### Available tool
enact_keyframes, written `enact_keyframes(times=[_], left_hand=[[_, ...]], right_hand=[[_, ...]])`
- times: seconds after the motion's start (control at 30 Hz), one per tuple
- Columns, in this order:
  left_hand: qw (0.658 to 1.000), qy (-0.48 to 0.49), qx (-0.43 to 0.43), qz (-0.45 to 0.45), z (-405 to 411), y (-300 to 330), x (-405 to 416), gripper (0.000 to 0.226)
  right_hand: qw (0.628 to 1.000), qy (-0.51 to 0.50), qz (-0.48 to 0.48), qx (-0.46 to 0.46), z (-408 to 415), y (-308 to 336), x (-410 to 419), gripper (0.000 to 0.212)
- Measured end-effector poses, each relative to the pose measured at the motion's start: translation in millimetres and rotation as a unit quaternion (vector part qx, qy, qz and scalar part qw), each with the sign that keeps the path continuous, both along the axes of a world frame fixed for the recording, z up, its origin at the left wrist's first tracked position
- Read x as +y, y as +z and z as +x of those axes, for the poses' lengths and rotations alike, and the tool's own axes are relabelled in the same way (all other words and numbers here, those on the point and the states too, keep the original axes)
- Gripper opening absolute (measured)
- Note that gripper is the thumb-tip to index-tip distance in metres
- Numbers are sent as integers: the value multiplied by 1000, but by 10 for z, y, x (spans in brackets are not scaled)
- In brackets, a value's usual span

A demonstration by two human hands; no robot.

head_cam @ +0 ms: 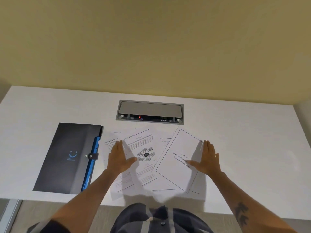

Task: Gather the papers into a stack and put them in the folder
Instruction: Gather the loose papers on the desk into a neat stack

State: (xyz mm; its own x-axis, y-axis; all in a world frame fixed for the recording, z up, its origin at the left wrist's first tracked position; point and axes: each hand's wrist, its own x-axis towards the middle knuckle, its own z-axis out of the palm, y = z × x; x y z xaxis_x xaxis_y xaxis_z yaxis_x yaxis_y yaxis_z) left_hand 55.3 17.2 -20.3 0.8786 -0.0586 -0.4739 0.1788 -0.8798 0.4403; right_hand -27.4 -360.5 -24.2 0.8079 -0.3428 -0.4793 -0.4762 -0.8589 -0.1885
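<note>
Several printed papers [148, 167] lie fanned and overlapping on the white desk [252, 148], in front of me. One sheet shows a round diagram [146, 154]; a bordered title page [178, 158] lies tilted on the right. My left hand [117, 158] rests flat, fingers extended, on the left side of the spread. My right hand [207, 158] rests flat on the right edge of the title page. Neither hand grips anything. A dark grey folder [67, 158] with blue edging and a snap clasp lies closed to the left of the papers.
A recessed grey socket box [149, 112] with its lid raised sits in the desk behind the papers. A yellow wall rises behind the desk. The desk's near edge runs just below the papers, some of which reach it.
</note>
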Motion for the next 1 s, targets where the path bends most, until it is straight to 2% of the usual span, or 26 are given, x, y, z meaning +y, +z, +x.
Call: enact_keyframes(times=[0.13, 0.27, 0.5, 0.73, 0.87, 1.0], left_hand=[[993, -68, 35, 93, 188, -151, -35, 131], [985, -114, 65, 114, 225, -253, -39, 141], [989, -101, 26, 106, 152, -314, -61, 138], [993, -78, 7, 82, 151, -325, -58, 131], [997, -48, -14, 52, 160, -307, -84, 120], [999, -20, -42, 24, 136, -285, -111, 109]], right_hand=[[1000, 7, -13, 20, 36, -70, -52, 152], [999, 2, -9, 42, 26, -134, -47, 152], [998, 23, -29, 50, 5, -192, 9, 145], [999, 42, -17, 2, -27, -209, 47, 131], [999, 19, 21, -41, -61, -238, 91, 118], [996, -39, 39, -65, -101, -273, 197, 114]])
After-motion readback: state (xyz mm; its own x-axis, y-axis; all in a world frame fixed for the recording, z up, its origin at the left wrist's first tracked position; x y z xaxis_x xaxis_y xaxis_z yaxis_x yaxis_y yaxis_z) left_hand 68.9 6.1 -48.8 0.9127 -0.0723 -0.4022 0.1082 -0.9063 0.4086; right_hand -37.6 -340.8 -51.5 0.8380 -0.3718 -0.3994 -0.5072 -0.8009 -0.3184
